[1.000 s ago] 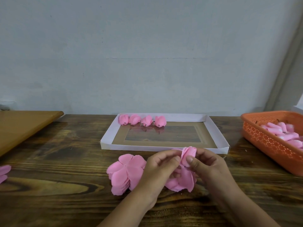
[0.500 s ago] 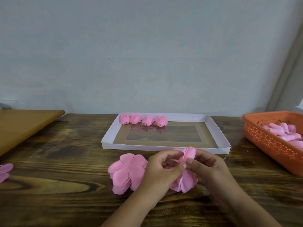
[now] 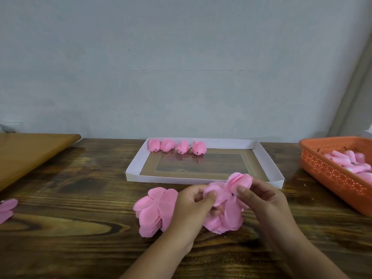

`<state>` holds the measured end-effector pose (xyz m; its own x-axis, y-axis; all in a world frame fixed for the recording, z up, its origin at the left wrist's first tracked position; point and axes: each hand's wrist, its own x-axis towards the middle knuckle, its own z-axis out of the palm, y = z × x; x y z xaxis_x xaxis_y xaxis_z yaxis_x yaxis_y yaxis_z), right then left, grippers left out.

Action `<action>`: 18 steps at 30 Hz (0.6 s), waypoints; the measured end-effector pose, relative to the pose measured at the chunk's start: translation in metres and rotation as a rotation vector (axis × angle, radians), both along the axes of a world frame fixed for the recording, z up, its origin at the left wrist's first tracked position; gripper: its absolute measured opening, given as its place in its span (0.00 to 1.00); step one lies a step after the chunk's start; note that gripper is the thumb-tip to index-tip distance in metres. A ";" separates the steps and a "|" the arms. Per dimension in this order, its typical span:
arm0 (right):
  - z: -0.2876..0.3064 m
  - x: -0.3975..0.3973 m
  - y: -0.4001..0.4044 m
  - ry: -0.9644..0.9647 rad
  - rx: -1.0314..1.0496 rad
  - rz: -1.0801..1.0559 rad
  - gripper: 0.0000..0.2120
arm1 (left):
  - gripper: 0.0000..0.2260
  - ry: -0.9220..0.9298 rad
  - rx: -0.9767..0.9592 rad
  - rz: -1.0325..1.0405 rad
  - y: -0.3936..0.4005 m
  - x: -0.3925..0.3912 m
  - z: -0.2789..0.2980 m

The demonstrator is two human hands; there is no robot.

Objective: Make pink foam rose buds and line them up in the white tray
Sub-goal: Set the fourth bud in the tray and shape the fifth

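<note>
Two hands pinching pink foam flower (image 3: pixel 229 206), four buds (image 3: pixel 177 147) in tray (image 3: pixel 267 160)

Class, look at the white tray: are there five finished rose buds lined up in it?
No, the white tray holds only four rose buds, in a row along its far edge.

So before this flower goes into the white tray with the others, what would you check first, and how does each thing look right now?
1. Both hands hold the piece: left hand and right hand pinch the pink foam flower. Ok.
2. Petals closed into a bud: several are splayed. Not ok.
3. Space in the white tray: four rose buds fill only the left of the back row. Ok.
4. Spare petal stack within reach. Ok.
5. Bud core inside: cannot tell.
</note>
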<state>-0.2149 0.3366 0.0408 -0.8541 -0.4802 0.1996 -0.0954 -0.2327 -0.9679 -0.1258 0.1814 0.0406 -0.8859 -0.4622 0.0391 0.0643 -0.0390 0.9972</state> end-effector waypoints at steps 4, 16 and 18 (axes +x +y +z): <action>0.003 0.005 -0.002 0.031 0.025 0.057 0.16 | 0.05 -0.030 0.101 0.031 -0.001 -0.001 0.000; 0.007 0.014 -0.007 0.195 0.068 0.086 0.16 | 0.04 -0.045 0.085 0.106 0.005 -0.001 0.004; 0.007 0.014 -0.007 0.182 0.075 0.073 0.16 | 0.06 -0.034 0.108 0.112 0.005 0.000 0.005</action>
